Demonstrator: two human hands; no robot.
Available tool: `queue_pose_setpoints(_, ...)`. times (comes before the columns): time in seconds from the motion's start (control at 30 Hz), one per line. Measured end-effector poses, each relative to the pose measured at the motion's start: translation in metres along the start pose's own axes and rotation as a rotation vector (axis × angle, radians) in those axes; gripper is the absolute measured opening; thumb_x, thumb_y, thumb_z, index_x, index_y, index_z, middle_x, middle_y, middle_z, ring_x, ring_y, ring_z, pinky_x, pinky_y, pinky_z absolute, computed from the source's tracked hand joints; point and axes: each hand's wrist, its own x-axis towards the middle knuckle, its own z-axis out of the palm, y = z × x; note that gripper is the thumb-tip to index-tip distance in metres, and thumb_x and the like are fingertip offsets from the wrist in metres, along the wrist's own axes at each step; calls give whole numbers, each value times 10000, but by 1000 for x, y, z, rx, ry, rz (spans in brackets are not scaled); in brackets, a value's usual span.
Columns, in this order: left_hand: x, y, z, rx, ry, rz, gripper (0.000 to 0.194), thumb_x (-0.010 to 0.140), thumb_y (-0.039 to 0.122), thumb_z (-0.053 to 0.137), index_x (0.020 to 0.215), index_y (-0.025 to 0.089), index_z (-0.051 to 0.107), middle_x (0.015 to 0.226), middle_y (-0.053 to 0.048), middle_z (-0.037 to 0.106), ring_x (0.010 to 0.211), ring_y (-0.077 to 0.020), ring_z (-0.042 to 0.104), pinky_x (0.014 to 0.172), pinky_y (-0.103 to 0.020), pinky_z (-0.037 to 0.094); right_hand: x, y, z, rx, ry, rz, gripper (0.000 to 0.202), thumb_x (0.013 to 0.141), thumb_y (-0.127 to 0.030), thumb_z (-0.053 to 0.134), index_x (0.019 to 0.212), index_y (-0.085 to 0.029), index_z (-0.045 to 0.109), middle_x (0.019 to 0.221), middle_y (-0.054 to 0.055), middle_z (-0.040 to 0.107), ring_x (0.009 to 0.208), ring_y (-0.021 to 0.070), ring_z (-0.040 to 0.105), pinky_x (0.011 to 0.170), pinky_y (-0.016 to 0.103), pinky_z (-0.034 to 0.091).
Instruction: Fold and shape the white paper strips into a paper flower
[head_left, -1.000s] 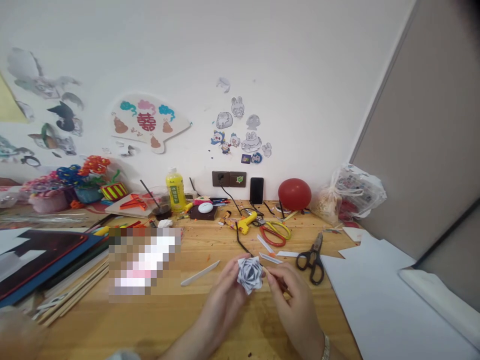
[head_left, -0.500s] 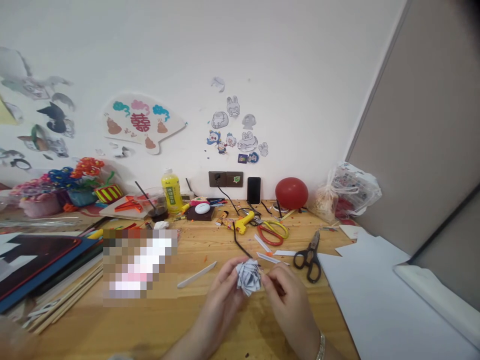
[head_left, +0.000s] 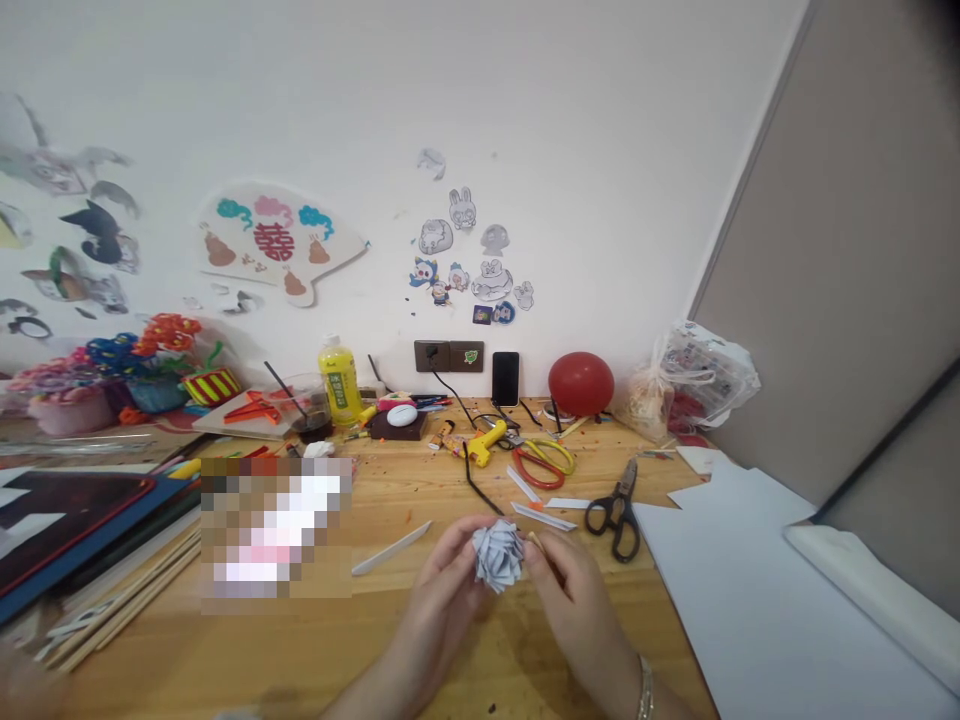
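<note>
Left hand kinda cupped round paper flower, low center over table, fingertips partly hidden behind it. Right hand pinching thin stick, mostly covered by fingers. Stuff on left pixelated, unreadable.

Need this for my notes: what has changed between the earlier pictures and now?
The folded-paper flower has turned: its centre faced the camera, now more outer petals show. The view slid slightly left, as if the camera turned right. Nothing was grasped or released: the left hand still cradles the flower, the right hand still pinches a thin stick beside it. The black scissors stayed put.
</note>
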Motion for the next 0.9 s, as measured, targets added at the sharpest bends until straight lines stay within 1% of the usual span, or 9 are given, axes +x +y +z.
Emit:
queue_pose_setpoints(0.13,0,-1,-2,11,-9,-6,185,770,267,620,937,194,652,956,-55,663,866,-168,579,797,-270,427,2,-2,-5,-89,-36,-51,278,915,-305,382,745,-186,567,692,16,570,669,159,541,613,259,418)
queue_pose_setpoints(0.23,0,0,-1,6,-19,-1,176,781,262,608,938,196,652,968,-57,668,880,-169,579,813,-275,418,3,-4,-9,-146,-26,-120,280,929,-253,333,864,-196,599,773,40,604,747,176,568,669,284,439)
queue_pose_setpoints(0.33,0,3,1,-25,-6,3,189,771,274,619,940,195,651,970,-65,675,913,-182,582,838,-287,411,5,-3,-11,-134,18,-177,299,933,-200,295,1007,-206,585,906,65,631,863,183,586,736,298,462)
queue_pose_setpoints(0.43,0,5,2,-49,16,7,197,761,270,631,938,186,652,970,-73,679,915,-184,584,835,-287,417,6,0,-12,-155,83,-236,274,918,-179,331,1053,-197,569,964,73,650,903,187,601,773,307,475)
queue_pose_setpoints(0.57,-1,4,2,-61,9,6,175,775,246,614,933,181,654,983,-73,680,917,-176,587,824,-272,426,4,0,-14,-217,74,-260,277,911,-178,373,1113,-215,559,1021,62,655,946,189,598,801,309,463)
queue_pose_setpoints(0.63,-1,4,3,-62,10,8,169,782,234,606,935,180,654,979,-74,678,924,-177,588,822,-269,428,1,-1,-12,-205,116,-246,259,914,-194,368,1072,-211,572,1003,64,657,931,186,601,781,297,466)
queue_pose_setpoints(0.73,-2,3,3,-53,13,11,172,780,236,608,935,177,654,965,-75,674,909,-178,589,819,-274,430,-2,-3,-8,-169,166,-192,237,921,-230,346,924,-199,581,852,51,666,784,169,623,666,261,473)
queue_pose_setpoints(0.83,-1,3,4,-39,13,11,169,769,245,620,919,180,660,942,-68,676,873,-173,591,809,-277,434,-4,-3,-2,-142,133,-129,223,917,-268,355,839,-195,551,700,16,626,628,148,597,549,231,441)
queue_pose_setpoints(0.9,-1,3,5,-31,12,7,168,756,252,632,908,185,664,923,-62,678,857,-172,591,798,-276,438,-5,-2,-1,-118,96,-110,207,912,-276,364,830,-194,535,668,4,607,590,140,581,527,222,425)
